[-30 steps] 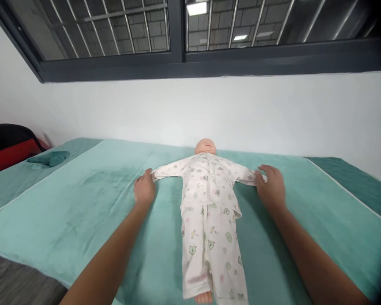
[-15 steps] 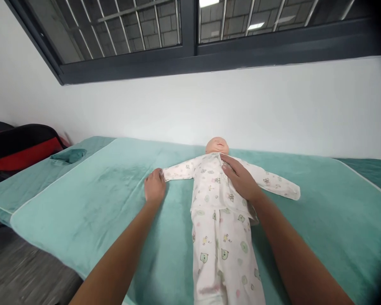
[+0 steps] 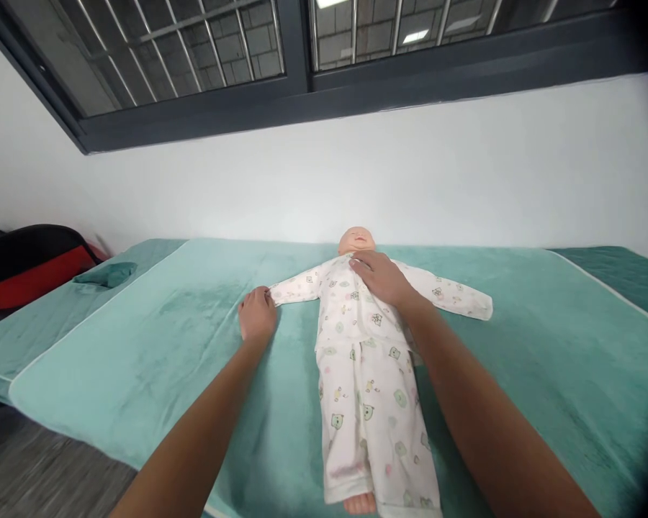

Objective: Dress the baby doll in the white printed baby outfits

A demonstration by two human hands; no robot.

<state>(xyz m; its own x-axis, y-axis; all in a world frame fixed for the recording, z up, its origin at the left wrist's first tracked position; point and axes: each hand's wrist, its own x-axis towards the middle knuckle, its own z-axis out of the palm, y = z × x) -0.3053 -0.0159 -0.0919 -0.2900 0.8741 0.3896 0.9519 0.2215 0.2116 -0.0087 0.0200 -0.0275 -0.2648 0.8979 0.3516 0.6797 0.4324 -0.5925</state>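
Note:
A baby doll (image 3: pixel 356 240) lies on its back, head toward the wall, in a white printed top (image 3: pixel 341 302) and matching trousers (image 3: pixel 370 410). Both its sleeves are spread out sideways. My left hand (image 3: pixel 257 312) has its fingers curled round the cuff end of the sleeve (image 3: pixel 297 286) on the left; the doll's hand there is hidden. Flat on the upper chest, just below the neck, rests my right hand (image 3: pixel 381 277) with fingers stretched out. The other sleeve (image 3: pixel 453 293) lies beyond it, untouched. Bare toes (image 3: pixel 360 503) show below one trouser leg.
A green plush cover (image 3: pixel 140 360) spreads under the doll, over a bed or table beside a white wall (image 3: pixel 221 187). A small folded green cloth (image 3: pixel 106 275) lies at the left, near a black and red object (image 3: pixel 37 273). Above runs a dark window frame (image 3: pixel 194 119).
My right hand has slid up the chest toward the collar and flattened. My left hand stays at the cuff. The view has shifted slightly, bringing the doll's toes into sight.

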